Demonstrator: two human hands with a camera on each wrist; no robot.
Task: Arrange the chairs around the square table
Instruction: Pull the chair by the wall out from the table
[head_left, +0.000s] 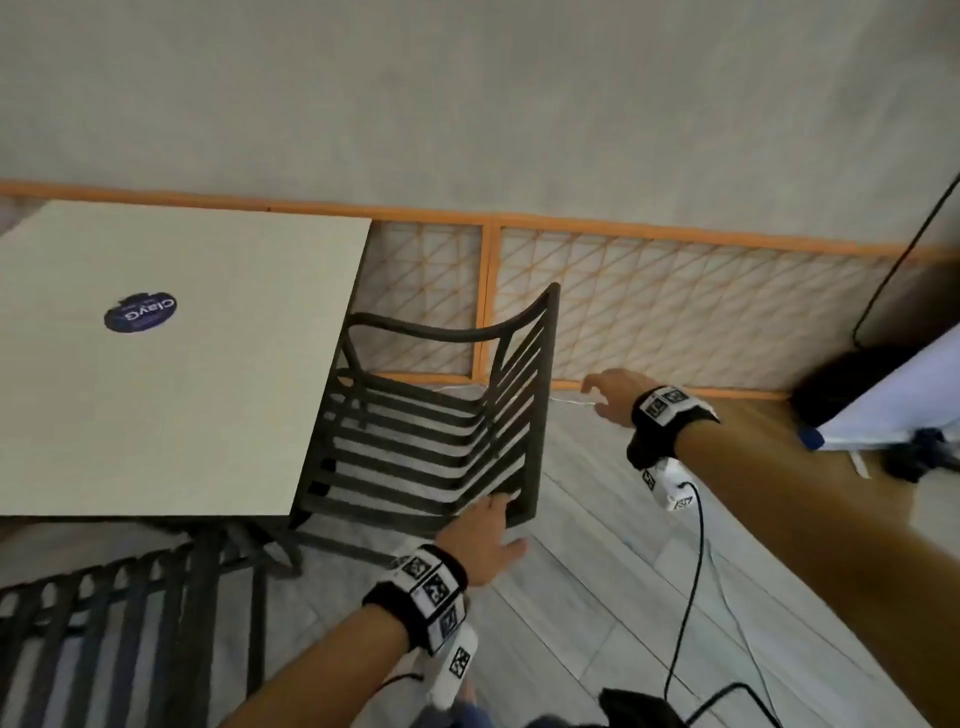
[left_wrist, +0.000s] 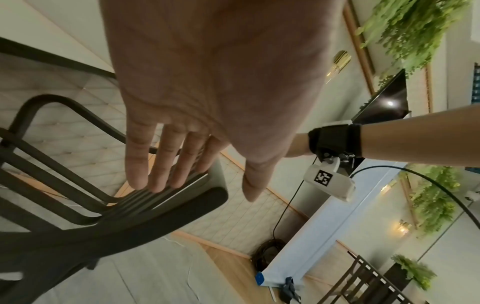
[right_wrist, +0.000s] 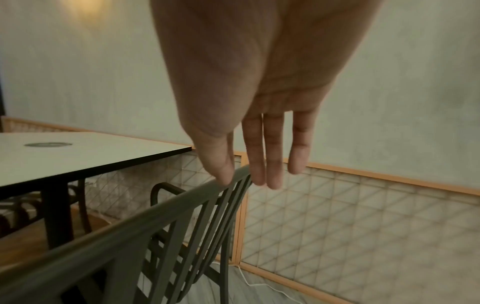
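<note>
A dark slatted chair (head_left: 441, 415) stands at the right side of the square counter (head_left: 171, 358), its seat partly tucked under the edge and its back toward the person. The left hand (head_left: 483, 535) is at the near corner of the chair's top rail, fingers straight and spread; in the left wrist view the fingertips (left_wrist: 155, 185) lie against the slats just below the rail, with nothing gripped. The right hand (head_left: 613, 395) is out past the far end of the backrest, fingers loosely extended; in the right wrist view its thumb tip touches the top rail while the other fingers (right_wrist: 270, 164) hang straight beyond it, so it is released as well. A second chair (head_left: 119, 639) of the same kind sits at the near side of the counter, only its back showing. A round blue sticker (head_left: 141, 313) lies on the countertop. Behind the chair runs a low lattice panel (head_left: 675, 312) with an orange frame along the wall, and a thin white cable lies on the floor below it.
</note>
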